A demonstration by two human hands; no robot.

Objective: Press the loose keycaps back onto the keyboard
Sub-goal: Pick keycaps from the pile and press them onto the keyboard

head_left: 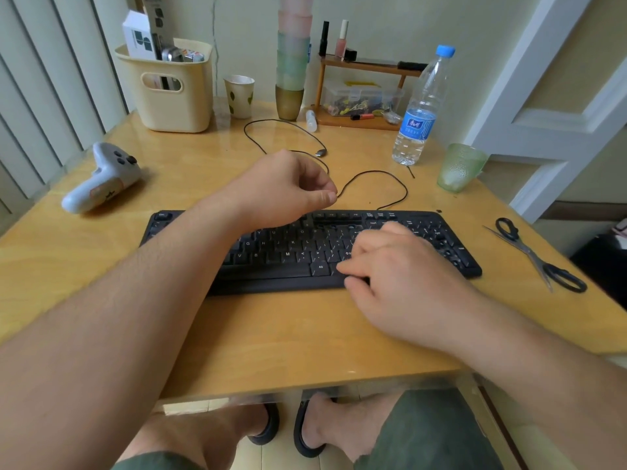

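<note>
The black keyboard (pixel 288 259) lies across the middle of the wooden table. Its upper rows show a dark gap (pixel 334 221) where caps are off. My left hand (pixel 288 188) hovers over the keyboard's far edge with its fingers curled. Thumb and forefinger pinch something small and dark that looks like a keycap (pixel 335 197), mostly hidden. My right hand (pixel 390 262) rests on the keyboard's right half, its fingers lying on the keys near the arrow block. One small dark piece (pixel 438 211) lies on the table just past the keyboard's far right corner.
The keyboard's black cable (pixel 373 173) loops behind it. A water bottle (pixel 420 110) and a green glass (pixel 459 167) stand at the back right, scissors (pixel 539 256) at the right edge. A white controller (pixel 101 179) lies left. A yellow bin (pixel 169 89), cups and a small shelf line the back.
</note>
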